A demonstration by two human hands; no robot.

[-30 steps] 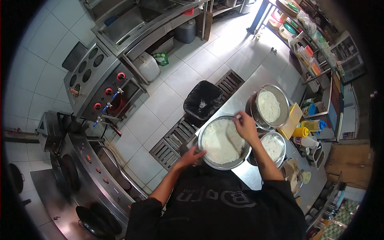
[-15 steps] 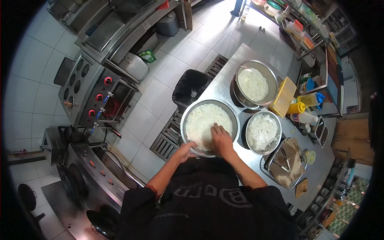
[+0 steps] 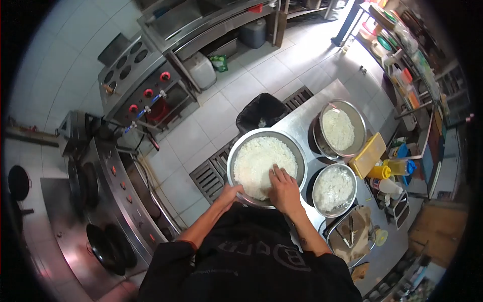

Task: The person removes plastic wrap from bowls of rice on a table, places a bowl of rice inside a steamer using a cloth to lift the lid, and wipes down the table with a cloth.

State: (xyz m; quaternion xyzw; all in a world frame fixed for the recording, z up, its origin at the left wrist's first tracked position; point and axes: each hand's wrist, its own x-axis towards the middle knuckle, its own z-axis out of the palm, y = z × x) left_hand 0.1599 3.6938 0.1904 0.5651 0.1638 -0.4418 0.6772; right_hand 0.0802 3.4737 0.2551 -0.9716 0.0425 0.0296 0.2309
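Observation:
A wide metal bowl (image 3: 303,173) filled with white, rice-like grains (image 3: 259,161) is directly in front of my body. My left hand (image 3: 230,194) grips the bowl's rim at its lower left. My right hand (image 3: 285,189) lies on the grains at the lower right, fingers stretched and slightly apart, with the fingertips touching the surface. To the right are a smaller bowl of white food (image 3: 334,189) and, farther back, a deep pot (image 3: 322,143) with more white grains (image 3: 338,130).
A metal tray with brown paper (image 3: 363,229) and tongs (image 3: 351,231) lies on the steel table (image 3: 329,95). Yellow container (image 3: 367,155) and bottles (image 3: 380,172) stand at right. A black bin (image 3: 261,111) is beyond the bowl; stoves (image 3: 138,95) are left.
My right hand has moved from the bowl's far right rim down onto the grains near my body. My left hand has shifted along the rim toward me. The view has swung about.

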